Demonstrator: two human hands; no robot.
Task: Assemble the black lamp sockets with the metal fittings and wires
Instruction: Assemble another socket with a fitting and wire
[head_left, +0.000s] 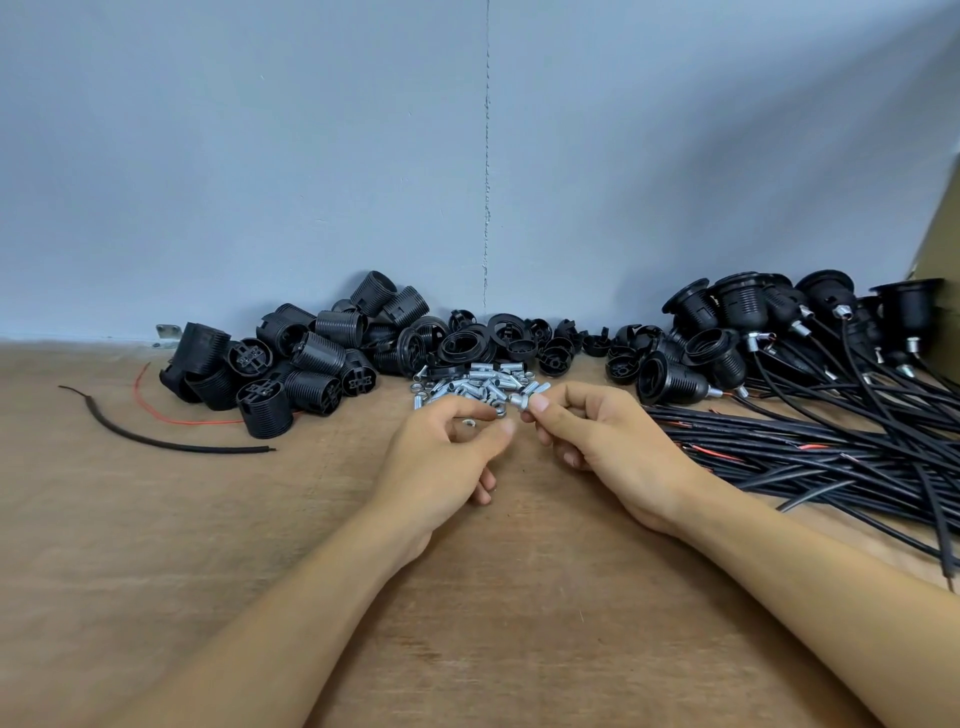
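Our right hand (587, 441) pinched a small silver threaded metal fitting (518, 402) between thumb and forefinger, the other fingers curled under. Our left hand (441, 457) sat just beside it, thumb and forefinger curved toward each other; we couldn't tell whether they held anything. Just beyond both hands lay the heap of loose silver fittings (467, 387). Farther left sat the pile of black ribbed plastic lamp sockets (291, 364), and to the right the bundle of black wires (831, 447) sprawled over the brown wooden table (156, 519).

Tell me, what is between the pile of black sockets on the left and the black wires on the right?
The head view shows a heap of silver metal fittings there, with small black caps behind it.
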